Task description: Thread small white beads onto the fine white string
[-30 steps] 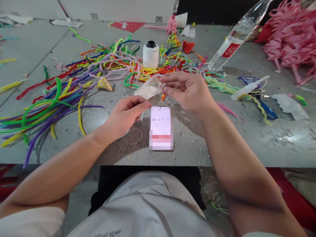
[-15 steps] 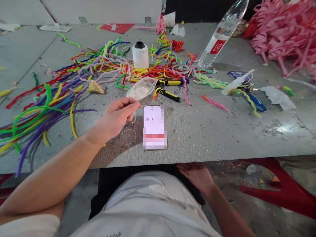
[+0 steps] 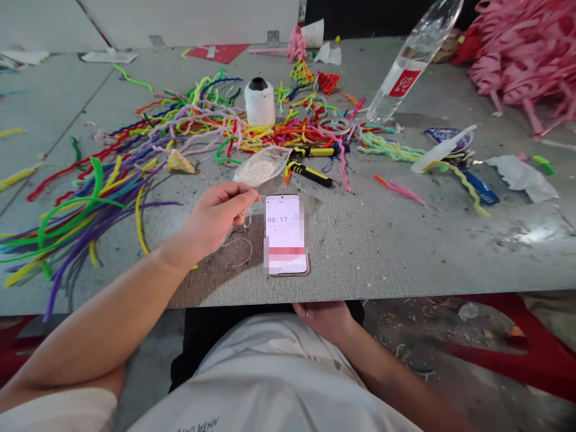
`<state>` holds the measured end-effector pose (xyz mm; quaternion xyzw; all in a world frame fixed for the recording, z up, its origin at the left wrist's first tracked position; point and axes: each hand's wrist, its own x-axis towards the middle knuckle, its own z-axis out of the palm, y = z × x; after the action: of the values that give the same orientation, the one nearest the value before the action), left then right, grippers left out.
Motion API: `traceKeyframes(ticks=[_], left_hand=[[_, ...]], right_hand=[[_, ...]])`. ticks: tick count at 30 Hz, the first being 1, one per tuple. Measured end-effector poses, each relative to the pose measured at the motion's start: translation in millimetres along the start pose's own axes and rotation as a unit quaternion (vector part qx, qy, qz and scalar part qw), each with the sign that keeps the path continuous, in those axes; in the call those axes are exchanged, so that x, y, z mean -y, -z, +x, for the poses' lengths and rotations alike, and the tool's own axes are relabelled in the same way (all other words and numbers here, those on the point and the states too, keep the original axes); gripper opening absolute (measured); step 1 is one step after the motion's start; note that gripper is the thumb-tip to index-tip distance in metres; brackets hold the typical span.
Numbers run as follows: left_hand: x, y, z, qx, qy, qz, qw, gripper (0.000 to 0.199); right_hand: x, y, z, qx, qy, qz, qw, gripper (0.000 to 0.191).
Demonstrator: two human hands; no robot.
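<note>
My left hand (image 3: pixel 227 211) is closed in a pinch above the table, just left of the phone. Between its thumb and fingers is a thin clear thread (image 3: pixel 251 247), which hangs down and curls in a loop on the tabletop. Behind the fingertips lies a clear plastic bag of small white beads (image 3: pixel 260 169). The phone (image 3: pixel 283 228) lies flat with a timer showing 00:17 on its screen. My right hand (image 3: pixel 327 321) is low at the table's front edge, over my lap; the edge hides most of its fingers.
Colourful fuzzy stems (image 3: pixel 90 198) spread across the left and middle. Yellow-black pliers (image 3: pixel 310 174) lie behind the phone. A white bottle with a black top (image 3: pixel 260 105), a tilted water bottle (image 3: pixel 396 84) and a pink ribbon heap (image 3: pixel 526 60) stand farther back.
My right hand has moved left, its fingers now going under the table's edge. The left hand keeps its pinch on the thread. The whole view has shifted slightly.
</note>
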<state>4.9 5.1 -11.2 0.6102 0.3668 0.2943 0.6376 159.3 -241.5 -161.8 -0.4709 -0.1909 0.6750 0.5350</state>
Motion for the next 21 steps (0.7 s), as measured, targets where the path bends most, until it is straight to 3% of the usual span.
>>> traceKeyframes(ticks=[4,8,12,16,19,21], left_hand=[[1,0.0,1,0.0,0.001,0.0,1.0,0.02],[0,-0.2,1,-0.007,-0.001,0.001,1.0,0.017],[-1,-0.1,1,-0.007,-0.005,0.001,1.0,0.014],[-2,-1.6,1,-0.009,0.006,0.005,1.0,0.013],[-3,-2.6,1,-0.008,0.011,0.01,1.0,0.012],[-3,-2.7,1,-0.004,0.01,0.013,1.0,0.012]], right_hand=[[0,-1,-22,0.04,-0.216,0.183,0.958,0.031],[0,6,-31,0.013,-0.235,0.226,0.945,0.027],[15,20,-48,-0.043,-0.195,0.264,0.944,0.031],[38,28,-84,-0.089,-0.149,0.237,0.956,0.038],[56,33,-112,-0.167,-0.022,0.094,0.981,0.042],[69,38,-122,-0.253,0.121,-0.1,0.955,0.038]])
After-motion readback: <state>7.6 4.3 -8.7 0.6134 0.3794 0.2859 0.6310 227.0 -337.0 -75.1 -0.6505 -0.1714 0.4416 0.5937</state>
